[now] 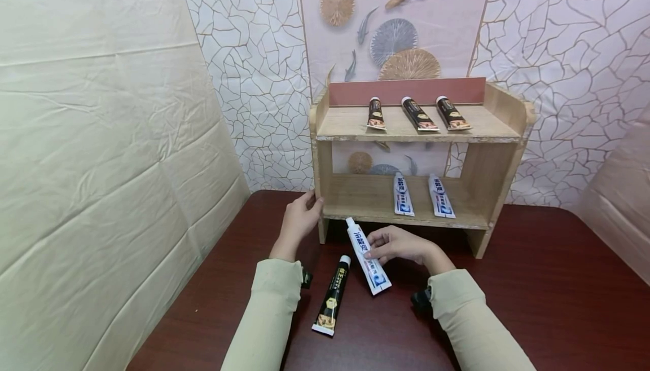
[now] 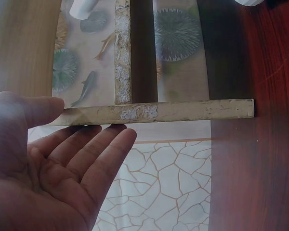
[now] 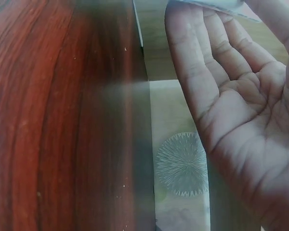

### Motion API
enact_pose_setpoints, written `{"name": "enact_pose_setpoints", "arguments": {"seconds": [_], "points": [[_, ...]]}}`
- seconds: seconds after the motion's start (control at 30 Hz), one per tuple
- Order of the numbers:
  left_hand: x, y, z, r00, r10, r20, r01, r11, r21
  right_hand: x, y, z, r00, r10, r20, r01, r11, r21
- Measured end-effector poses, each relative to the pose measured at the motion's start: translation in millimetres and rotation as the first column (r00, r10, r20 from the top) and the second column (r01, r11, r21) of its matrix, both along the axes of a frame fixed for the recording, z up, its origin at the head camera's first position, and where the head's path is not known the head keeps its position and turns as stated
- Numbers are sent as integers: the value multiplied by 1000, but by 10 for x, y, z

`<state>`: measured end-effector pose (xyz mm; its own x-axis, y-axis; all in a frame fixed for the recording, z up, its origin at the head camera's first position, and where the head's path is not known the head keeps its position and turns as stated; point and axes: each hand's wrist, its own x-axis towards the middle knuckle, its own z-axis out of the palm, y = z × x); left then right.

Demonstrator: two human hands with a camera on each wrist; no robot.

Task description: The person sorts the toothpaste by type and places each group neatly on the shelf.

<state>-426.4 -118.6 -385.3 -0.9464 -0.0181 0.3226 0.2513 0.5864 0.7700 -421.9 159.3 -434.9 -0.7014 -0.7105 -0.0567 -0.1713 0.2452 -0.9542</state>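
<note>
My right hand (image 1: 398,245) holds a white toothpaste tube (image 1: 376,275) with blue print between thumb and fingers, in front of the wooden shelf (image 1: 355,196). The tube's cap points towards the shelf, and only its edge (image 3: 216,5) shows in the right wrist view. At the shelf's left side panel (image 2: 183,110), my left hand (image 1: 299,221) grips the upright board, thumb on one face and fingertips on the other. A black toothpaste tube (image 1: 332,297) with a white cap lies on the table between my forearms.
Three black tubes (image 1: 417,114) lie on the top tier. Two white tubes (image 1: 403,195) lie on the lower tier, right of its middle. The shelf stands on a dark red table (image 1: 548,292), with a patterned cloth (image 1: 264,89) behind and a pale cloth (image 1: 127,190) at the left.
</note>
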Motion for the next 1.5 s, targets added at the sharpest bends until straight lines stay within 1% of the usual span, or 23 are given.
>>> {"name": "enact_pose_setpoints", "arguments": {"seconds": [0.23, 0.47, 0.6, 0.8, 1.0, 1.17, 1.23, 1.43, 1.5], "points": [[8, 3, -1, 1000, 6, 9, -6, 1000, 2, 7, -12, 27, 997, -68, -36, 67, 997, -26], [17, 2, 3, 1000, 1, 9, -1, 1000, 17, -25, -19, 24, 992, -109, -57, 106, 993, -42], [22, 3, 8, 1000, 0, 10, 0, 1000, 16, -28, -40, 48, 985, -148, -84, 143, 988, -62], [22, 4, 12, 1000, 4, 11, -4, 1000, 7, 5, -63, 88, 965, -207, -160, 195, 977, -88], [10, 6, -1, 1000, 7, 17, -7, 1000, 1, 26, -91, 108, 946, -251, -206, 236, 967, -93], [14, 3, 2, 1000, 8, 12, -8, 1000, -5, 44, -118, 158, 920, -294, -259, 280, 956, -88], [15, 1, 5, 1000, 9, 10, -8, 1000, -9, 54, -130, 183, 909, -312, -275, 297, 950, -95], [-1, -4, 3, 1000, 5, 0, -5, 1000, -11, 72, -159, 232, 889, -351, -295, 322, 936, -144], [-7, -6, -4, 1000, 4, -1, -4, 1000, -13, 72, -160, 237, 877, -372, -305, 340, 928, -155]]}}
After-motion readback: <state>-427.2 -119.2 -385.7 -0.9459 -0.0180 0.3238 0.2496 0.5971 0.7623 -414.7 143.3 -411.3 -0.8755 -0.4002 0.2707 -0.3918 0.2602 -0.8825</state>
